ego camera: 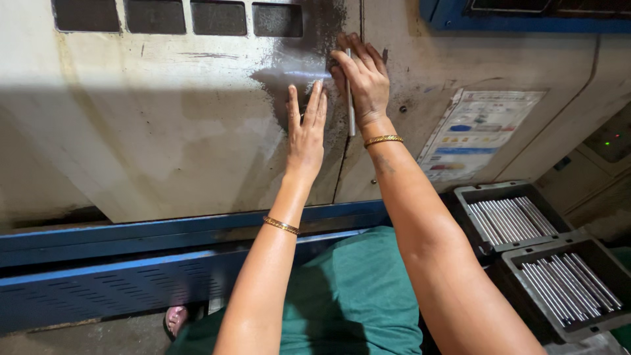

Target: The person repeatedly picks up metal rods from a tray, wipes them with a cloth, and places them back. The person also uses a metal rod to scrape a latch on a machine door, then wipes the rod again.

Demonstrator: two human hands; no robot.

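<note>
Up against the grimy machine door (197,131), your right hand (363,79) is wrapped round the thin vertical metal handle (351,105) while your left hand (305,128) lies open and flat beside it, so I'd pull with an even, steady grip, fingers clear of the seam.

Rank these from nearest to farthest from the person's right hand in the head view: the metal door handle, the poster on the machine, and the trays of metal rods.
1. Metal door handle: under the right hand.
2. Poster: to its right, on the machine.
3. Trays of metal rods: lower right.
</note>
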